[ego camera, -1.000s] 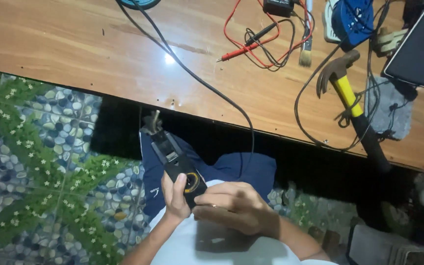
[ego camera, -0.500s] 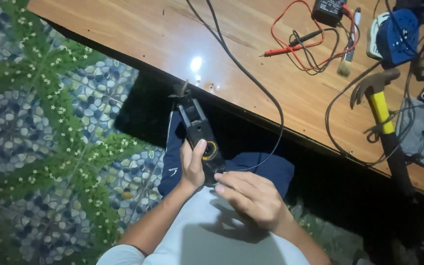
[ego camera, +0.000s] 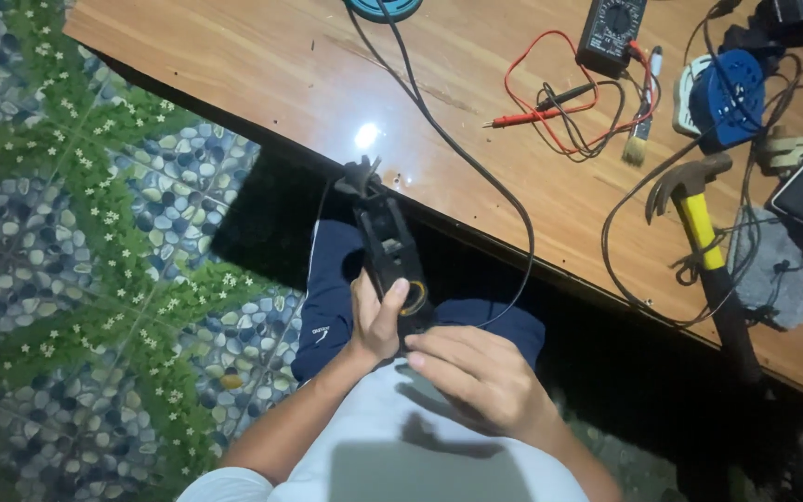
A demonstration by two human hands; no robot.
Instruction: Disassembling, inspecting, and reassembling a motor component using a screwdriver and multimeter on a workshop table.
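Now the counter (ego camera: pixel 262 65) fills more of the upper frame than half a second ago. At lower centre, the left hand (ego camera: pixel 375 321) stays wrapped around a black tool (ego camera: pixel 392 256); the right hand (ego camera: pixel 476 376), fingers loosely curled, touches its base.

Head camera, steeply downward over lap, close.
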